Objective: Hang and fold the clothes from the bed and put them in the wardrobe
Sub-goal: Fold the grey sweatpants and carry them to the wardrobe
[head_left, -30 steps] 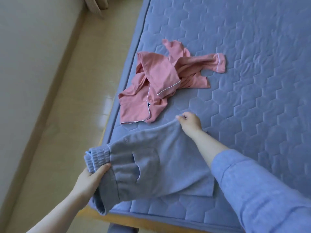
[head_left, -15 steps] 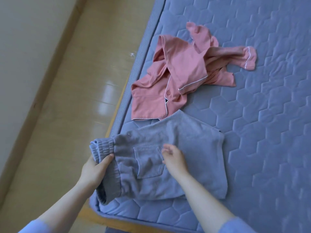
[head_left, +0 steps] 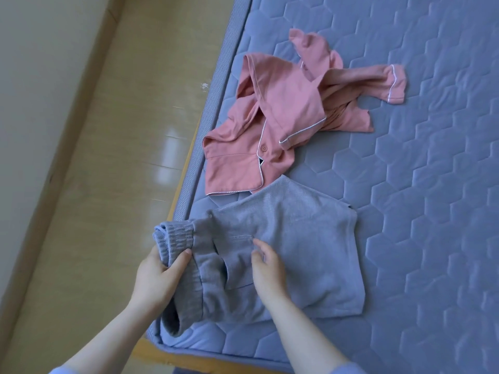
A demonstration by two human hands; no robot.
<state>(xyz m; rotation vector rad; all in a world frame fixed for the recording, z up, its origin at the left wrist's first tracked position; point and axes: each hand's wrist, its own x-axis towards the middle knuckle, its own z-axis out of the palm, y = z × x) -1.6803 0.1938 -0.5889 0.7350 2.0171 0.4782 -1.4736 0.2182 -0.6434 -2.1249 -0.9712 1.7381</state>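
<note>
Grey shorts (head_left: 297, 238) are lying flat at the near corner of the bed (head_left: 405, 184), their length running inward from the bed's edge. At that edge the left hand (head_left: 156, 279) is gripping the waistband (head_left: 175, 238), fingers (head_left: 179, 260) curled round it. Further in, the right hand (head_left: 267, 268) is resting on the cloth, fingers relaxed, probably pinning the fold line.

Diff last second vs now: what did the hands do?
The right hand let go of the grey shorts' far edge and came back to rest by the pocket; the shorts now lie flat on the bed. The left hand still grips the waistband; pink top unmoved.
</note>
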